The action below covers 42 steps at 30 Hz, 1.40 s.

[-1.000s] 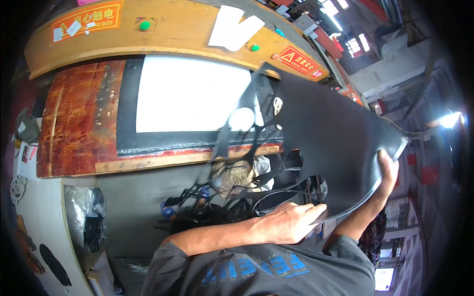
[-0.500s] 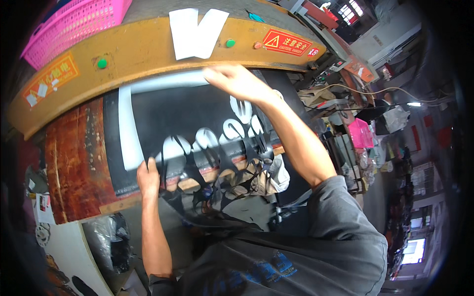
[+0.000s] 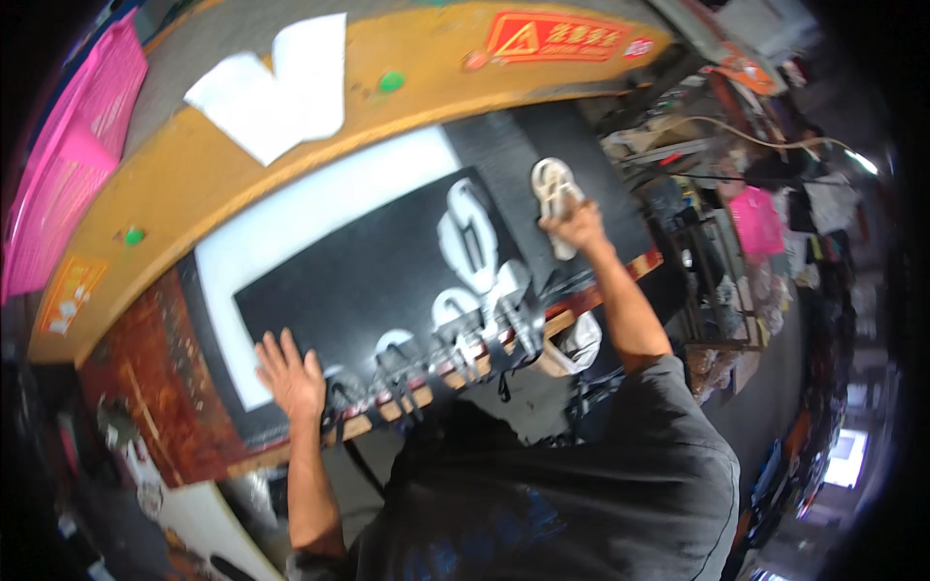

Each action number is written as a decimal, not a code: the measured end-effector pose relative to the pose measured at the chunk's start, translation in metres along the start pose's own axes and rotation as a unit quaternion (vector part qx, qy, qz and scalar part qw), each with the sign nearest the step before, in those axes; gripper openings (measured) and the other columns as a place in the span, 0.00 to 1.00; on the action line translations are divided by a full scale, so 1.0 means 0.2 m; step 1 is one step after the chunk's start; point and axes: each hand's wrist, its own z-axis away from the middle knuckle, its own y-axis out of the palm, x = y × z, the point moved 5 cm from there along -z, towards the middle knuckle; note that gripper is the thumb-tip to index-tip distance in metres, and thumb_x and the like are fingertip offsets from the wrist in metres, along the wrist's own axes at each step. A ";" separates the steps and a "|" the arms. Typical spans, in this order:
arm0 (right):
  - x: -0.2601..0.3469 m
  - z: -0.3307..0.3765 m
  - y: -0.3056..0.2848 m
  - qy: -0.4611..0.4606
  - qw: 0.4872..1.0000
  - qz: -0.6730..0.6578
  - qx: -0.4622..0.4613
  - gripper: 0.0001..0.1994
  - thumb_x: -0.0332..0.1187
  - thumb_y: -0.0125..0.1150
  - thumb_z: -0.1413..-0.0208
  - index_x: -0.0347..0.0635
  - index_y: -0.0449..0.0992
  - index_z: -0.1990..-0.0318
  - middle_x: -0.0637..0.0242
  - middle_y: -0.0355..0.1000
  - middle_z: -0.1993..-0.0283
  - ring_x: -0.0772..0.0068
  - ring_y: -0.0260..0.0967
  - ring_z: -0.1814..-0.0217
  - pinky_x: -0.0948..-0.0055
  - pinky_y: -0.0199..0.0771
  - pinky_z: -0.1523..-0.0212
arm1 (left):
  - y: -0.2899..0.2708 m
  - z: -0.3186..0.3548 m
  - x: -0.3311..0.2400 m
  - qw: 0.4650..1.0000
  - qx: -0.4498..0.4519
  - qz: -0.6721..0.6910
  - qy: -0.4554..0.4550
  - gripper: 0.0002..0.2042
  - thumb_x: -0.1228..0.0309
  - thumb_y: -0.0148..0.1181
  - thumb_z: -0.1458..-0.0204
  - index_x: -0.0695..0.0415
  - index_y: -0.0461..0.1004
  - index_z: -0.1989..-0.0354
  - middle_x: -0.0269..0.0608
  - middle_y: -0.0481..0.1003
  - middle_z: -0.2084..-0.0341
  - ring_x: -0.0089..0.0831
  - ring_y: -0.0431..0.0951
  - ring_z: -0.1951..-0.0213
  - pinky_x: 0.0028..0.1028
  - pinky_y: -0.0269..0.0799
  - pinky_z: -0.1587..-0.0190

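Left hand [image 3: 294, 378] open at black sheet [image 3: 358, 271] edge, right hand [image 3: 580, 229] closed on frame [image 3: 550, 184], bare mat [image 3: 517, 189] between

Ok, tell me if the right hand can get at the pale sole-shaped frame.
Likely yes: the right hand is right at the pale frame, fingers over it, with nothing visible in between.

Room to pass lies over the black sheet [image 3: 339, 281]; the yellow beam [image 3: 417, 102] bars the far side, dangling strips [image 3: 524, 324] the near edge, a sole-shaped frame [image 3: 554, 184] the right.
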 end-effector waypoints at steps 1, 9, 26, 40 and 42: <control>0.03 -0.03 0.02 -0.004 1.000 -0.009 -0.007 0.51 0.63 0.78 0.55 0.49 0.71 0.24 0.34 0.66 0.29 0.35 0.70 0.28 0.49 0.73 0.29 | 0.00 0.00 0.00 1.000 -0.018 0.014 0.015 0.34 0.55 0.56 0.33 0.50 0.60 0.19 0.53 0.51 0.18 0.59 0.45 0.17 0.65 0.41 0.21; 0.22 -0.24 -0.03 0.016 1.000 0.003 -0.014 0.42 0.54 0.76 0.55 0.62 0.73 0.28 0.45 0.70 0.31 0.36 0.66 0.27 0.49 0.70 0.28 | -0.27 -0.18 0.20 0.985 0.001 0.065 0.158 0.24 0.69 0.64 0.38 0.48 0.78 0.32 0.39 0.72 0.32 0.48 0.70 0.33 0.45 0.68 0.34; 2.02 1.03 0.26 -0.263 0.956 -0.032 0.128 0.49 0.56 0.76 0.58 0.50 0.73 0.25 0.41 0.69 0.35 0.36 0.73 0.35 0.53 0.75 0.32 | -0.14 -0.21 0.48 0.955 -0.073 0.133 0.254 0.37 0.43 0.65 0.40 0.55 0.74 0.29 0.40 0.67 0.24 0.51 0.58 0.21 0.61 0.45 0.21; 2.23 0.70 0.34 -0.285 0.949 0.101 0.086 0.46 0.50 0.77 0.57 0.58 0.72 0.24 0.40 0.65 0.28 0.36 0.67 0.30 0.52 0.71 0.28 | -0.24 -0.44 0.44 0.925 -0.101 0.192 0.314 0.31 0.54 0.67 0.38 0.64 0.75 0.33 0.55 0.71 0.30 0.56 0.65 0.25 0.61 0.51 0.22; 2.25 0.72 0.29 -0.284 0.953 0.073 0.082 0.47 0.49 0.78 0.57 0.58 0.72 0.24 0.38 0.65 0.28 0.35 0.67 0.30 0.53 0.71 0.27 | -0.20 -0.31 0.50 0.924 -0.070 0.186 0.328 0.33 0.53 0.68 0.39 0.63 0.74 0.31 0.52 0.69 0.27 0.53 0.63 0.23 0.61 0.48 0.21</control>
